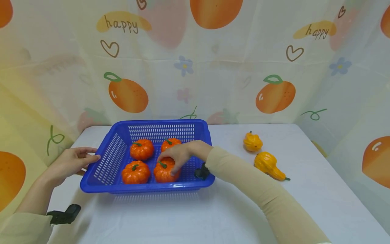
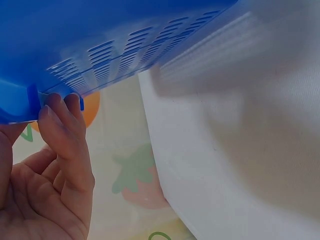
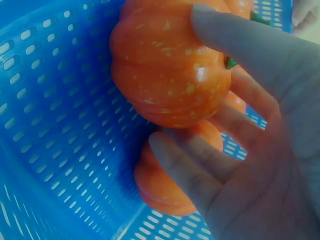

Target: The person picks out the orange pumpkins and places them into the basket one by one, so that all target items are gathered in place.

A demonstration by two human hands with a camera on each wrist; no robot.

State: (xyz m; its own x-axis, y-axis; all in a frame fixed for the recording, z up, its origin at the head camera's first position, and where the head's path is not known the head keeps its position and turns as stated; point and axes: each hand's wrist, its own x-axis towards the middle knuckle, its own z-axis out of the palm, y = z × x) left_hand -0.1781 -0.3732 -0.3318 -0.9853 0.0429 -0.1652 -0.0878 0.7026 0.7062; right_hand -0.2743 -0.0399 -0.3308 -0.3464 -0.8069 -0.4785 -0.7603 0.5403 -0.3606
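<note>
A blue plastic basket with slotted walls holds several orange pumpkins. My left hand grips its left rim, thumb on top and fingers beneath; in the left wrist view, fingertips press against the rim's underside. Inside the basket, my right hand reaches down over the front right pumpkin. In the right wrist view that pumpkin sits between thumb and fingers, the thumb lying on its skin. Another pumpkin shows behind the fingers. The back right pumpkin is partly hidden by the right hand.
To the basket's left inside are a front left pumpkin and a back left pumpkin. Right of the basket, a small yellow gourd and a long-necked yellow gourd lie on the white table. A printed curtain hangs behind.
</note>
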